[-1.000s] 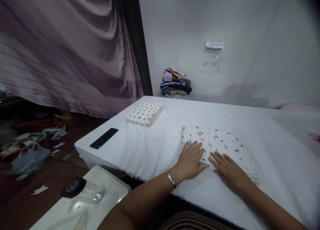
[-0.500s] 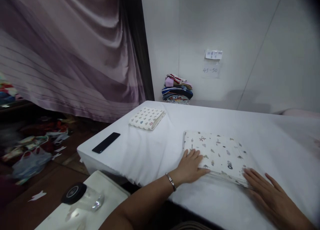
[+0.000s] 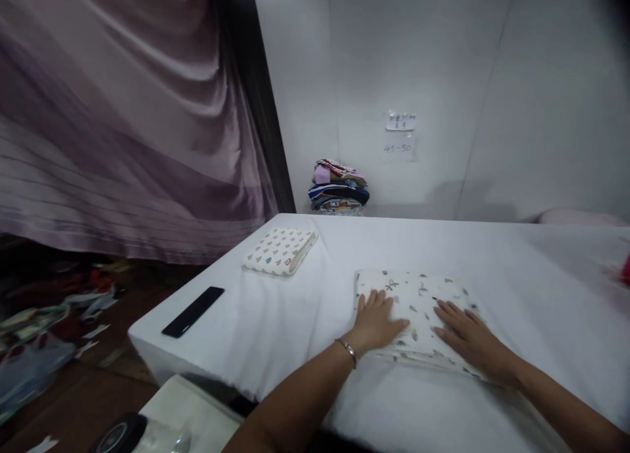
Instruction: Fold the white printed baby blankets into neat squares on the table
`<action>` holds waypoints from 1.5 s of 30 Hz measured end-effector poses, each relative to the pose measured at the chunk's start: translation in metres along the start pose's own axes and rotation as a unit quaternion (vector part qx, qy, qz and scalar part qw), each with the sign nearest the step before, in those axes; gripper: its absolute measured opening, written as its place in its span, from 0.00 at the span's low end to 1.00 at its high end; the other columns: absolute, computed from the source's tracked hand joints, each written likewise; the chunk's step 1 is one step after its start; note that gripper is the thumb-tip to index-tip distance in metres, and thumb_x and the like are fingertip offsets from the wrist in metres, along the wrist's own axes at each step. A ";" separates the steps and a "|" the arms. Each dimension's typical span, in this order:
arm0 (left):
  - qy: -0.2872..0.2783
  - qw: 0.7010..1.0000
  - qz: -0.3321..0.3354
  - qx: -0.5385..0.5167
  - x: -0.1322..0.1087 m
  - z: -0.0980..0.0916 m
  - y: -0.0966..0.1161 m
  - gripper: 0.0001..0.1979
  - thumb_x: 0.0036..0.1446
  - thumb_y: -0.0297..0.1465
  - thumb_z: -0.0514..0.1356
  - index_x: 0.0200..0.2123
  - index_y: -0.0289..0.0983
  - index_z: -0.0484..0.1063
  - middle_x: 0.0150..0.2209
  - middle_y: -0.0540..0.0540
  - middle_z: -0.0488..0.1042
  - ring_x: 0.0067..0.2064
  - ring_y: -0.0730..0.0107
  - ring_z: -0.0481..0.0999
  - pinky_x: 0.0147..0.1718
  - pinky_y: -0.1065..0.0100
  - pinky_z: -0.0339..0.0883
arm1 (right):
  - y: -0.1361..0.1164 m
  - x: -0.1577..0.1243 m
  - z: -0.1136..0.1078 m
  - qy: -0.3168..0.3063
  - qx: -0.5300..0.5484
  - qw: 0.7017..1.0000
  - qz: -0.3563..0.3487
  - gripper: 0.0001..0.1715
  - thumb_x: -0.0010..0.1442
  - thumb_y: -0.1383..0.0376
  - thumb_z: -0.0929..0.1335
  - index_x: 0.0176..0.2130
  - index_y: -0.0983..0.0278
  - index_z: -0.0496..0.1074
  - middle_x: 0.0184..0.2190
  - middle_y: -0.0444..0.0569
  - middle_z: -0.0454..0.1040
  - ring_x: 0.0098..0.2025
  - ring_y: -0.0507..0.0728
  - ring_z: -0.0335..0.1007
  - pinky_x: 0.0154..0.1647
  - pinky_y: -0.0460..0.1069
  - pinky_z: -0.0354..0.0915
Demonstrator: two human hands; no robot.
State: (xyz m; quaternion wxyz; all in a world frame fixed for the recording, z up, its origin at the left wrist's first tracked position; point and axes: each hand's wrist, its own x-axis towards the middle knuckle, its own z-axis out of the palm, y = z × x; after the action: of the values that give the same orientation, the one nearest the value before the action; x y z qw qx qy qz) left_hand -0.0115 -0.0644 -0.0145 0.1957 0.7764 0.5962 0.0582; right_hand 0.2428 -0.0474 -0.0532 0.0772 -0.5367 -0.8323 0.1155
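Observation:
A folded white cloth (image 3: 411,302) with small printed figures lies flat on the white-covered table (image 3: 275,322). My left hand (image 3: 377,320), a bracelet at its wrist, rests palm down on the cloth's left part with fingers spread. On its right part lies my right hand (image 3: 472,341), also flat, fingers apart. Neither hand grips the fabric. Farther left on the table is a second folded cloth (image 3: 278,249), white with small grey motifs.
A black phone-like slab (image 3: 193,312) lies near the table's left edge. Below stands a white surface with a black-lidded clear jar (image 3: 121,433). Folded fabrics (image 3: 339,187) are stacked by the wall. A purple curtain (image 3: 123,111) hangs left; bags (image 3: 37,367) sit on the floor.
My right hand has moved left from the cloth's right edge onto its top. My left hand has slid slightly further onto the cloth. The view has shifted a little.

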 end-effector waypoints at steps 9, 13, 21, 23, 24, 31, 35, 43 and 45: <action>0.114 0.991 -0.026 0.068 0.057 -0.002 -0.018 0.41 0.59 0.55 0.39 0.65 0.32 0.51 0.68 0.37 0.45 0.69 0.51 0.39 0.64 0.47 0.31 | 0.013 0.065 -0.026 0.034 -0.054 0.996 0.069 0.39 0.64 0.46 0.52 0.65 0.65 0.53 0.67 0.55 0.47 0.69 0.63 0.36 0.65 0.63 0.43; 0.124 0.990 -0.015 0.066 0.058 0.006 -0.026 0.41 0.59 0.56 0.39 0.65 0.33 0.51 0.68 0.37 0.45 0.69 0.51 0.40 0.64 0.47 0.31 | 0.025 0.065 -0.016 0.034 -0.042 0.996 0.074 0.38 0.65 0.47 0.53 0.65 0.63 0.52 0.68 0.54 0.46 0.69 0.62 0.35 0.65 0.63 0.43; 0.098 0.994 -0.028 0.034 0.056 -0.009 -0.023 0.35 0.61 0.52 0.43 0.64 0.35 0.53 0.68 0.38 0.47 0.69 0.54 0.41 0.64 0.48 0.34 | 0.017 0.043 -0.033 0.016 0.002 0.998 0.061 0.36 0.64 0.48 0.55 0.64 0.65 0.55 0.68 0.56 0.45 0.69 0.65 0.34 0.65 0.65 0.42; 0.084 0.996 -0.028 0.016 0.043 -0.012 -0.026 0.34 0.61 0.50 0.44 0.63 0.36 0.55 0.68 0.38 0.47 0.69 0.54 0.41 0.64 0.47 0.36 | 0.021 0.019 -0.027 0.031 0.046 0.996 0.076 0.38 0.63 0.47 0.57 0.64 0.65 0.55 0.68 0.55 0.45 0.69 0.64 0.34 0.66 0.64 0.42; 0.078 0.997 -0.022 0.010 0.033 -0.011 -0.029 0.33 0.61 0.50 0.44 0.62 0.36 0.56 0.68 0.38 0.46 0.69 0.53 0.41 0.63 0.46 0.37 | 0.023 0.005 -0.022 0.044 0.080 0.992 0.091 0.39 0.62 0.47 0.58 0.64 0.65 0.55 0.68 0.55 0.45 0.69 0.63 0.35 0.66 0.62 0.43; 0.108 0.993 0.034 -0.023 -0.031 0.007 -0.044 0.30 0.62 0.46 0.48 0.61 0.34 0.60 0.67 0.39 0.49 0.68 0.54 0.45 0.62 0.49 0.49 | 0.021 -0.065 -0.012 0.138 0.293 0.923 0.207 0.41 0.60 0.48 0.61 0.64 0.65 0.56 0.63 0.55 0.58 0.63 0.62 0.56 0.63 0.57 0.55; 0.203 0.978 0.048 -0.023 -0.040 0.015 -0.047 0.24 0.62 0.42 0.50 0.57 0.36 0.66 0.65 0.41 0.56 0.66 0.56 0.54 0.61 0.52 0.55 | 0.020 -0.059 -0.031 0.127 0.314 0.907 0.249 0.38 0.59 0.49 0.62 0.61 0.68 0.61 0.51 0.56 0.73 0.50 0.62 0.71 0.52 0.57 0.65; 0.209 0.974 0.082 -0.015 -0.044 0.021 -0.049 0.22 0.64 0.40 0.48 0.56 0.37 0.67 0.62 0.43 0.62 0.65 0.58 0.56 0.60 0.52 0.57 | 0.025 -0.023 -0.047 0.027 0.111 0.966 0.233 0.19 0.59 0.53 0.63 0.26 0.64 0.71 0.29 0.51 0.76 0.32 0.58 0.71 0.32 0.50 0.61; 0.203 0.976 0.077 -0.012 -0.044 0.021 -0.049 0.23 0.64 0.40 0.48 0.57 0.38 0.66 0.62 0.44 0.61 0.65 0.59 0.55 0.61 0.53 0.56 | 0.025 -0.021 -0.045 0.025 0.077 0.970 0.229 0.18 0.59 0.55 0.63 0.25 0.63 0.69 0.28 0.51 0.75 0.31 0.57 0.69 0.30 0.49 0.58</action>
State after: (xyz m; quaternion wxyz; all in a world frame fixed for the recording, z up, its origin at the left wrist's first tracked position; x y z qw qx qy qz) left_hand -0.0611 -0.1006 -0.0460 0.0748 0.7899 0.5608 0.2365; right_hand 0.2849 -0.0518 -0.0167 0.1106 -0.7079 -0.6740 0.1801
